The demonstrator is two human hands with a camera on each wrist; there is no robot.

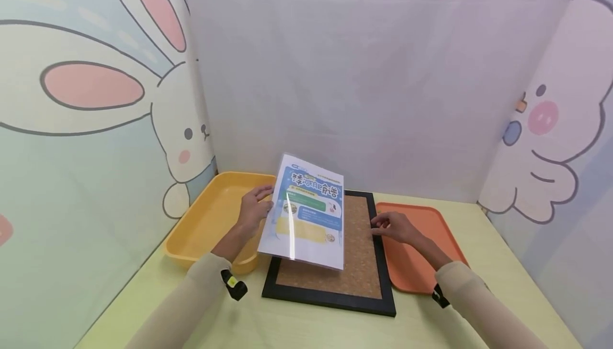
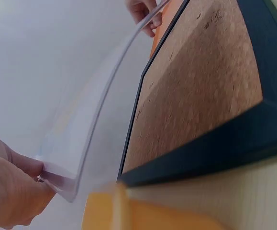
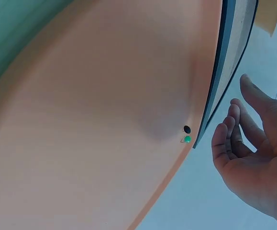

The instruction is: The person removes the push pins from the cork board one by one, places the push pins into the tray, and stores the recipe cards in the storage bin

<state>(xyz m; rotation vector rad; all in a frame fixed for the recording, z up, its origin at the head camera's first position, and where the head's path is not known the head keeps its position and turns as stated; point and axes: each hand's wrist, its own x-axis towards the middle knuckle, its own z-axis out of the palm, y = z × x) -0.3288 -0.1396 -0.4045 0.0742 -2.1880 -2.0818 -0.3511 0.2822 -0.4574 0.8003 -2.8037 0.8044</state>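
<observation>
My left hand (image 1: 255, 209) pinches the left edge of a printed sheet (image 1: 310, 208) with a glossy clear cover, carrying blue, green and yellow blocks and Chinese lettering. Tilted, the sheet hangs above a cork board (image 1: 361, 242) in a black frame (image 1: 330, 302) and hides much of its left part. In the left wrist view, thumb and fingers (image 2: 21, 179) grip a corner of the clear cover, whose edge bows away from the cork. My right hand (image 1: 395, 226) hovers by the frame's right side, fingers loosely bent, holding nothing.
A yellow tray (image 1: 191, 229) stands left of the board, partly behind my left hand. To the right lies an orange tray (image 1: 412, 277); a black pushpin (image 3: 187, 129) and a green pushpin (image 3: 187, 139) sit near its edge. Printed cloth walls (image 1: 345, 72) surround the table.
</observation>
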